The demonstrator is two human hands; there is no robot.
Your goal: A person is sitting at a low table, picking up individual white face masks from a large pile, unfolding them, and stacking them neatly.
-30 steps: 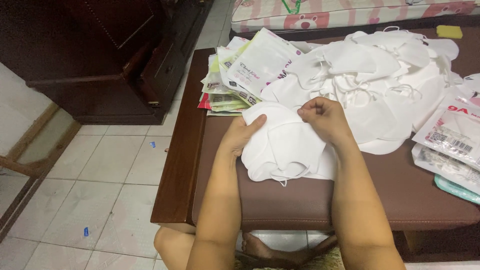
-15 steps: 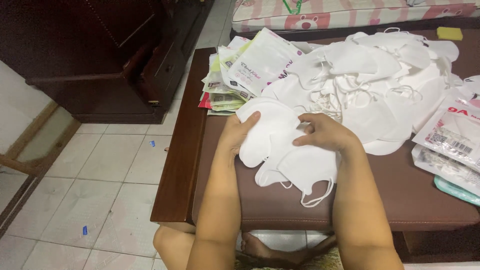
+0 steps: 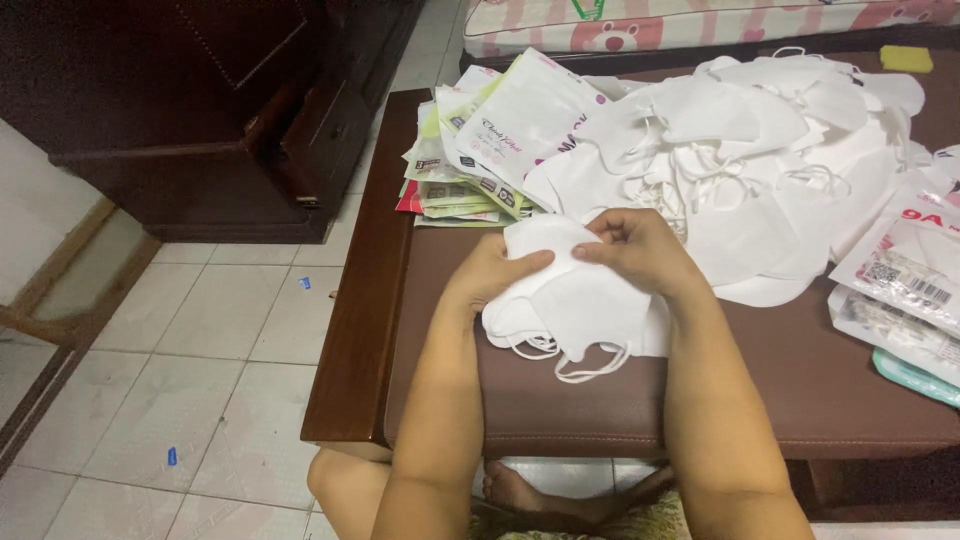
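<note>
At frame centre, left hand (image 3: 495,275) and right hand (image 3: 640,250) pinch a small stack of white masks (image 3: 575,300), probably light, soft and floppy, best gripped by its edges.

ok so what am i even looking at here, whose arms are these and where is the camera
The camera sits on a person's head and looks down, so the two bare arms are the wearer's own. No machine is involved. The left hand and the right hand together hold a small stack of white face masks over a low brown table. Behind the hands lies a big loose pile of white masks. At the table's far left is a heap of flat printed packets, with more packets at the right edge. Below, the person's legs show over a tiled floor.
</note>
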